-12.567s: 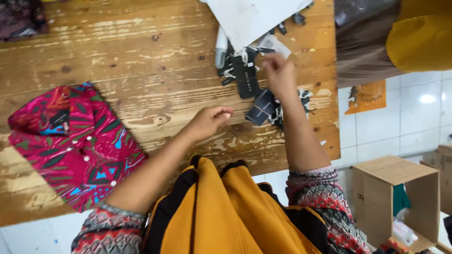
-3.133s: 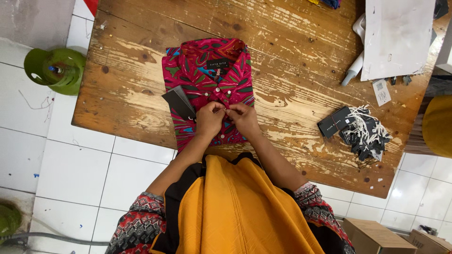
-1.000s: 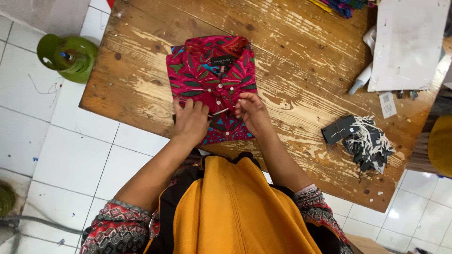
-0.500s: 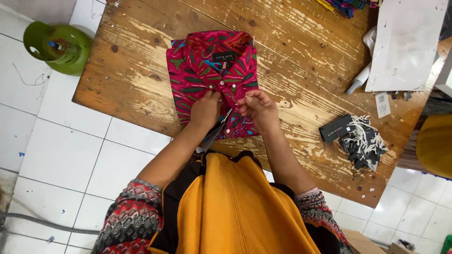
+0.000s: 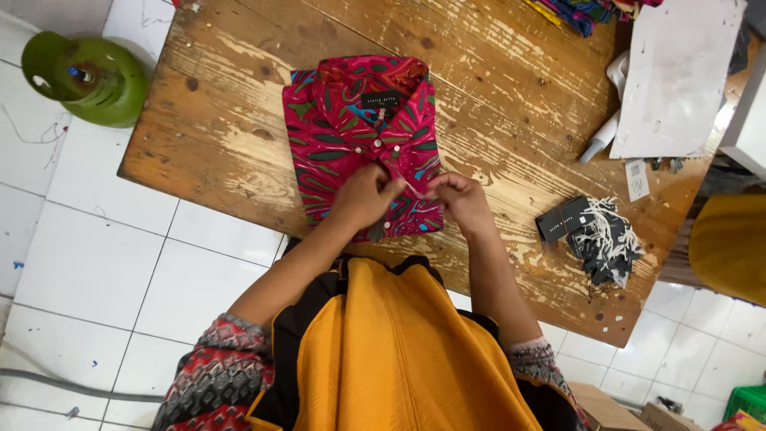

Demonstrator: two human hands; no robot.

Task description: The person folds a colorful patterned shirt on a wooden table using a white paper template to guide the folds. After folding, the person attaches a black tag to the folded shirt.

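Both hands meet just below the middle of the frame, over the lower front of a folded pink patterned shirt (image 5: pixel 363 144). The left hand (image 5: pixel 363 199) is curled, its fingertips pinched on something thin and pale at the shirt's button strip, and a dark flat piece, probably a card tag, pokes out under its heel. The right hand (image 5: pixel 461 199) is also closed in a pinch, holding the other end of that pale strand; whether it is a string or a plastic loop is too small to tell. The shirt lies flat, collar toward the top of the frame, on a worn wooden table (image 5: pixel 511 120), its lower edge near the table's near edge.

To the right of centre sits a pile of dark tags with white strings (image 5: pixel 594 235), well apart from the shirt. A white sheet (image 5: pixel 678 76) lies at the upper right, with a white pen-like tool (image 5: pixel 600 140) just beside it. A green gas cylinder (image 5: pixel 76 76) stands on the tiled floor at the upper left.

The risks look small but real: a hard tug on the strand could drag the placket and spoil the neat fold, or the strand could slip from one pinch. The shirt so close to the edge could slide off if pulled toward the body.
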